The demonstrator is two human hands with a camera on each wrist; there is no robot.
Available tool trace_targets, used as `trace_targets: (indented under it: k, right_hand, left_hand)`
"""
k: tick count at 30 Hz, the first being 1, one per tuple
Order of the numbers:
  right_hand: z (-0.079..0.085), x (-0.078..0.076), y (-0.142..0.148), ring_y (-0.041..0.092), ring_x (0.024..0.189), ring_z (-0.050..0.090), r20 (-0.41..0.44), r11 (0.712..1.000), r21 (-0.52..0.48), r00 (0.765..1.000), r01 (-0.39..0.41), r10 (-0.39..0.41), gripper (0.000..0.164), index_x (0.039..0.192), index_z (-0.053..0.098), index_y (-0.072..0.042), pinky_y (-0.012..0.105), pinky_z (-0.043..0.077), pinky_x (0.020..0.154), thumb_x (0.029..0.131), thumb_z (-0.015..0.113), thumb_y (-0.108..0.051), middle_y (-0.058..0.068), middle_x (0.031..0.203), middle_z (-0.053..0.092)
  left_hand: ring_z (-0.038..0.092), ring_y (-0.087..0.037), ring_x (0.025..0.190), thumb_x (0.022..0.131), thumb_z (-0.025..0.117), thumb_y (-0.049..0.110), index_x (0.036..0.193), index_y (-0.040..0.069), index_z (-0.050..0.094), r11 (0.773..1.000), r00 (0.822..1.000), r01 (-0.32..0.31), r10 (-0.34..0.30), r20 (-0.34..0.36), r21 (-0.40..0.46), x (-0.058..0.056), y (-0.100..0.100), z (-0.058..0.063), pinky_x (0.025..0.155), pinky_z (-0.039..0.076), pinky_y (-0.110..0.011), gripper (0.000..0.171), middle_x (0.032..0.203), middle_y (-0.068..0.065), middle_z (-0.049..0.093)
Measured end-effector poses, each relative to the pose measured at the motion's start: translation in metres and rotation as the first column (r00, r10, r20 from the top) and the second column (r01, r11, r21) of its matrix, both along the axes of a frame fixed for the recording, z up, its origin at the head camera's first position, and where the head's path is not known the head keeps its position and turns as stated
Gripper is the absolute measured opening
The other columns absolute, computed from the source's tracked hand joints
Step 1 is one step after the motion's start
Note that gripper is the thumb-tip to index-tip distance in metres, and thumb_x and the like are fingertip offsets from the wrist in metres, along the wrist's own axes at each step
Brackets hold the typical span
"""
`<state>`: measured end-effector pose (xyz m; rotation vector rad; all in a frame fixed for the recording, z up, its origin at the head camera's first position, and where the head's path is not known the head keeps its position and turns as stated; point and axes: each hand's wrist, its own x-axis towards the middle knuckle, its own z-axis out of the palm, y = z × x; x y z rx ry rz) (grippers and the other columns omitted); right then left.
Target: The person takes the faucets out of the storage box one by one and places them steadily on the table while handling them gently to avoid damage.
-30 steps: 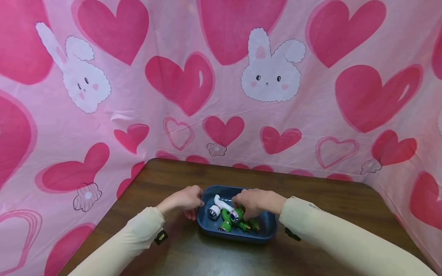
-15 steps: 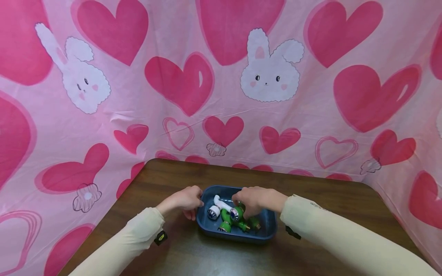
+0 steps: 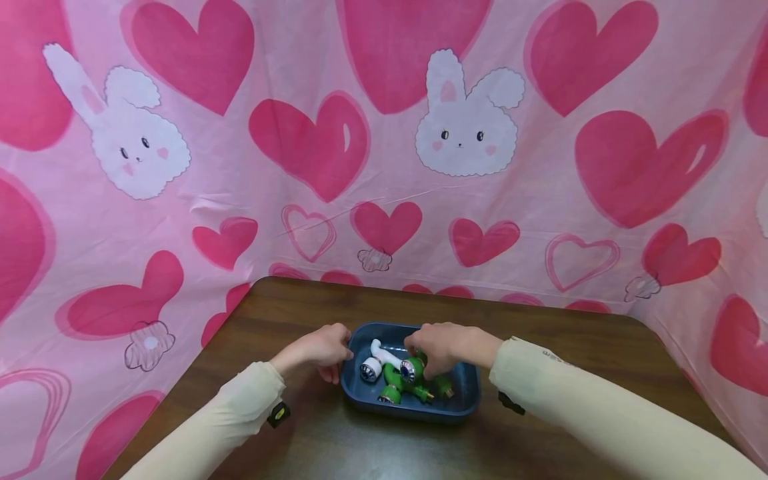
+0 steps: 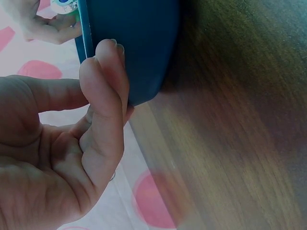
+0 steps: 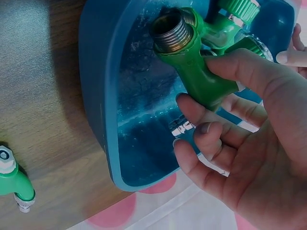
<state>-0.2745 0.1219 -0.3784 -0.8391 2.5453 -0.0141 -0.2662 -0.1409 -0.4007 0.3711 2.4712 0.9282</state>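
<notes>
A blue plastic bin (image 3: 414, 412) holds several green taps and a white tap (image 3: 384, 359). My right hand (image 3: 441, 347) reaches over its right half. In the right wrist view, thumb and fingers grip a green tap (image 5: 204, 86), its open threaded metal end pointing away from the palm. A second green tap (image 3: 390, 387) lies beside it in the bin, its chrome-edged knob facing the front. At the bin's left end, my left hand (image 3: 321, 350) pinches the rim; in the left wrist view, curled fingers (image 4: 103, 110) and the thumb meet at the rim.
The bin stands on a dark brown wooden table (image 3: 324, 440). Another green tap (image 5: 19, 184) lies on the table outside the bin, at the edge of the right wrist view. A pink heart-patterned curtain (image 3: 384, 167) surrounds the table.
The head view has shifted slightly. Both hands keep their places, the left at the rim and the right on the green tap, with hardly any motion.
</notes>
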Motion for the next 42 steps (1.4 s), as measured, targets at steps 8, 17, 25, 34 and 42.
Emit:
trace_targets:
  k: [8,17,25,34,42]
  right_hand:
    - [0.002,0.001,0.0,0.014,0.079,0.059,0.001,1.0,0.006,1.0,0.003,-0.003,0.033,0.115,0.069,-0.024,0.031,0.056,0.07,0.088,0.088,-0.027,-0.007,0.096,0.065]
    - [0.005,0.003,0.001,0.014,0.079,0.059,0.002,1.0,0.017,1.0,0.005,-0.005,0.033,0.115,0.069,-0.024,0.032,0.055,0.069,0.088,0.088,-0.027,-0.007,0.094,0.064]
    - [0.009,0.005,0.002,0.014,0.081,0.058,-0.02,0.999,0.033,1.0,0.004,-0.004,0.034,0.115,0.069,-0.024,0.033,0.055,0.071,0.088,0.088,-0.028,-0.006,0.097,0.064]
    - [0.013,0.004,0.006,0.014,0.085,0.057,-0.029,1.0,0.024,1.0,-0.001,0.002,0.034,0.114,0.069,-0.025,0.034,0.056,0.074,0.087,0.089,-0.029,-0.006,0.099,0.064]
    - [0.016,0.005,0.012,0.014,0.085,0.058,-0.047,1.0,0.013,0.999,-0.018,0.019,0.036,0.114,0.069,-0.023,0.034,0.057,0.074,0.085,0.09,-0.029,-0.006,0.098,0.065]
  left_hand:
    - [0.068,-0.021,0.05,0.104,0.064,0.003,0.115,-0.005,0.066,1.0,1.0,-0.004,0.004,-0.003,0.005,0.001,0.0,0.001,0.05,0.06,-0.031,0.014,0.069,-0.014,0.067]
    - [0.068,-0.021,0.05,0.103,0.065,0.002,0.113,-0.005,0.067,1.0,1.0,-0.002,0.003,-0.008,0.004,0.001,0.0,0.001,0.05,0.06,-0.032,0.013,0.069,-0.014,0.068]
    - [0.068,-0.021,0.049,0.103,0.064,0.002,0.114,-0.005,0.066,1.0,1.0,-0.002,0.002,-0.01,0.006,-0.001,0.0,0.0,0.049,0.06,-0.032,0.013,0.068,-0.014,0.068]
    - [0.068,-0.02,0.049,0.104,0.064,0.003,0.116,-0.005,0.066,1.0,1.0,-0.009,0.009,-0.001,0.003,-0.001,0.0,-0.001,0.049,0.06,-0.032,0.015,0.068,-0.014,0.068]
    - [0.068,-0.021,0.05,0.104,0.064,0.003,0.117,-0.005,0.066,1.0,1.0,-0.01,0.01,0.002,-0.002,0.0,0.0,-0.001,0.05,0.06,-0.031,0.016,0.069,-0.014,0.067]
